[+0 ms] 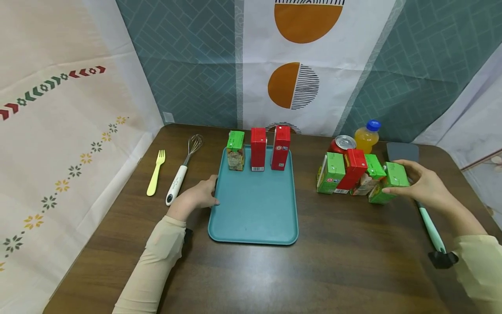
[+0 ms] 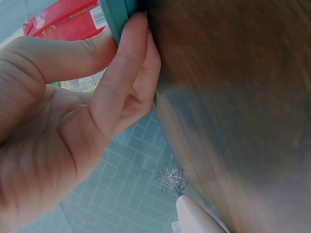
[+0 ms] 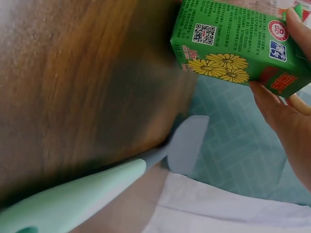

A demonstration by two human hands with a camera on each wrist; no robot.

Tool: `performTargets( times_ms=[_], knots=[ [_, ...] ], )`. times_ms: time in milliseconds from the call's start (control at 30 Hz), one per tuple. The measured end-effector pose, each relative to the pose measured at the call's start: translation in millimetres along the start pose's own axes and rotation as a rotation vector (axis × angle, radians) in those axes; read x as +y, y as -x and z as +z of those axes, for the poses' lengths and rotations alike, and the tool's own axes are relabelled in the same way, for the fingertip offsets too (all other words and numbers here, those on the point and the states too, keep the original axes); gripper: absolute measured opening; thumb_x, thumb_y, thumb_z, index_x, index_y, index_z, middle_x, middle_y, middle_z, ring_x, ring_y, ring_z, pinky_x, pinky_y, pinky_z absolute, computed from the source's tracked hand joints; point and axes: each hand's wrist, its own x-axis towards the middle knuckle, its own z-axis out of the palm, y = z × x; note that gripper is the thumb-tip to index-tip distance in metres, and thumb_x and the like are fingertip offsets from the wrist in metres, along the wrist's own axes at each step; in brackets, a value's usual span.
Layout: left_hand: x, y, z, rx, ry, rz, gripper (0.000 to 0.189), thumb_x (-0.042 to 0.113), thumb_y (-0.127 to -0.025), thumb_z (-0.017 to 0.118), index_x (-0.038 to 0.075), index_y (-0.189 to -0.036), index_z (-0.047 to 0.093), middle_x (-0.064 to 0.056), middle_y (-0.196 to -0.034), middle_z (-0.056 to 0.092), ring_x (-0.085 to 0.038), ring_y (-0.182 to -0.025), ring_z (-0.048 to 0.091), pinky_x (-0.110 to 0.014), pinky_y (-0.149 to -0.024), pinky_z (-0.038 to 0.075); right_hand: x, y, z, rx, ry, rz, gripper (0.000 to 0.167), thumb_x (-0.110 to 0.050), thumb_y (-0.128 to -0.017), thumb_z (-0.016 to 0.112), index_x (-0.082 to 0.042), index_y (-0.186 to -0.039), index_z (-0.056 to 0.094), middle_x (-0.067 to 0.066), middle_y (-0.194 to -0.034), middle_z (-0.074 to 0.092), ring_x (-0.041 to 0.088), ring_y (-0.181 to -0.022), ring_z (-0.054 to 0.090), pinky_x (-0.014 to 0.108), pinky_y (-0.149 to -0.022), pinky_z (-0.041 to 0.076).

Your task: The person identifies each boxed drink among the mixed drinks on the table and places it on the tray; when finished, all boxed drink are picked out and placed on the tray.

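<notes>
Left hand point(image 1: 196, 198) at the left edge of the teal tray point(image 1: 255, 213), fingers point(image 2: 121, 73) curled and pinching the rim, thumb on top. Right hand point(image 1: 425, 187) well to the right of the tray, fingers and thumb closed around a green carton point(image 1: 390, 185), gripped at its right end; carton tilted, lower end at or just above the table point(image 1: 274, 270), contact not clear. Same carton in the right wrist view point(image 3: 233, 43), sunflower print and QR code facing the camera, fingertips point(image 3: 299, 24) on its far face. On the tray, along the far edge: a green carton point(image 1: 235, 150) at the left, then two red cartons point(image 1: 258, 149) point(image 1: 280, 147), all upright. Right of the tray, a cluster touching the held carton: green carton point(image 1: 330, 172), red carton point(image 1: 353, 171) leaning, another green carton point(image 1: 370, 174). Behind the cluster, a red can point(image 1: 342, 144) and an orange juice bottle point(image 1: 366, 136) with a blue cap. Far right of the tray, a spatula point(image 1: 427, 222) with a grey blade and a mint handle, passing under the right hand. Left of the tray, a whisk point(image 1: 182, 172) with a white handle, then a yellow fork point(image 1: 155, 172).
</notes>
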Motion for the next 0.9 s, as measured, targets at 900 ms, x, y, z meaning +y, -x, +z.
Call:
performTargets(
  times_ms=[900],
  knots=[
    [0.0, -1.0, 0.9, 0.009, 0.001, 0.005, 0.079, 0.003, -0.086, 0.064, -0.011, -0.143, 0.012, -0.033, -0.128, 0.047, -0.037, -0.113, 0.053, -0.041, -0.083, 0.048, -91.8, 64.5, 9.1, 0.070, -0.155, -0.245, 0.081, 0.000, -0.058, 0.086, -0.011, -0.129, 0.048, -0.011, -0.111, 0.056, -0.005, -0.089, 0.058, 0.016, -0.063, 0.049]
  ],
)
